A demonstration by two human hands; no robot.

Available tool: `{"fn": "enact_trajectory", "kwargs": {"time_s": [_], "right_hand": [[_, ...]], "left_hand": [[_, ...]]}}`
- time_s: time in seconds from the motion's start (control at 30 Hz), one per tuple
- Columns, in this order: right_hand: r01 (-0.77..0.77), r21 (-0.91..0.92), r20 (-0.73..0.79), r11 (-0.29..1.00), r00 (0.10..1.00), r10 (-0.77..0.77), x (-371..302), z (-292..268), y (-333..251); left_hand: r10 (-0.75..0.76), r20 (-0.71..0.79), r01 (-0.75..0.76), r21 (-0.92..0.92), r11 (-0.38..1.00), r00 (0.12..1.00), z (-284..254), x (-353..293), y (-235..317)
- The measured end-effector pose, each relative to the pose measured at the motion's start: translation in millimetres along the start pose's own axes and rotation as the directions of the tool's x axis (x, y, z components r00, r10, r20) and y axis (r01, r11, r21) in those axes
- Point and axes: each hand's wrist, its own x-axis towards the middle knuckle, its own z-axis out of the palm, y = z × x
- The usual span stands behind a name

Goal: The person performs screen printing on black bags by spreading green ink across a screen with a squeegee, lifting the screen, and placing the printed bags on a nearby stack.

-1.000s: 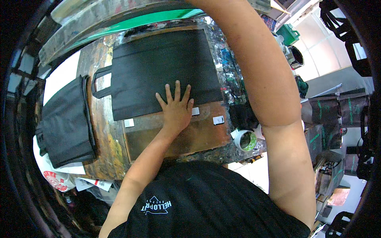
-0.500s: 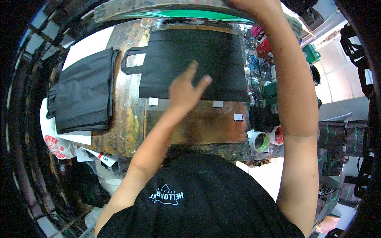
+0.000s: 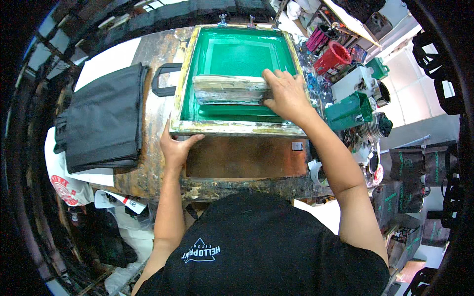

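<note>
A screen printing frame lies on the table, its mesh covered with green ink. At its near left corner, my left hand grips the wooden edge, thumb stretched along the near side. My right hand is closed round the right end of a wide squeegee, which lies across the lower part of the mesh. Under the frame is a black bag, hidden except for its handle, which sticks out on the left. A stack of black bags lies to the left.
On the right stand a red bucket, a green container and several cans. A tape roll sits near the table's front right. Hinge clamps are at the frame's far edge. Printed bags hang at the far right.
The raised frame has come down over the black bag. My right hand has moved from its far edge to the squeegee; my left hand has gone from above the bag to the frame's near left corner.
</note>
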Motion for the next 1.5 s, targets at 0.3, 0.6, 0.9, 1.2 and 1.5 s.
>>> {"fn": "enact_trajectory", "kwargs": {"time_s": [0.3, 0.6, 0.9, 1.2, 1.5], "right_hand": [[-0.021, 0.087, 0.182, 0.996, 0.983, 0.005, -14, 8, -6], [0.038, 0.053, 0.006, 0.998, 0.999, -0.039, 2, 41, -9], [-0.006, -0.050, -0.049, 0.999, 0.999, 0.004, 132, 84, 55], [0.024, -0.051, -0.028, 0.998, 0.999, -0.026, 270, 114, 131], [-0.004, -0.054, -0.067, 0.999, 0.998, 0.000, 275, 97, 137]], "left_hand": [[0.314, -0.051, -0.226, 0.586, 0.778, 0.948, -4, -12, -55], [0.258, -0.020, -0.204, 0.554, 0.807, 0.966, -9, -13, -67], [0.251, -0.036, -0.194, 0.532, 0.824, 0.967, -12, -16, -71], [0.344, -0.038, -0.261, 0.578, 0.774, 0.938, -18, -23, -88], [0.209, 0.072, -0.183, 0.793, 0.581, 0.975, -18, -5, -31]]}}
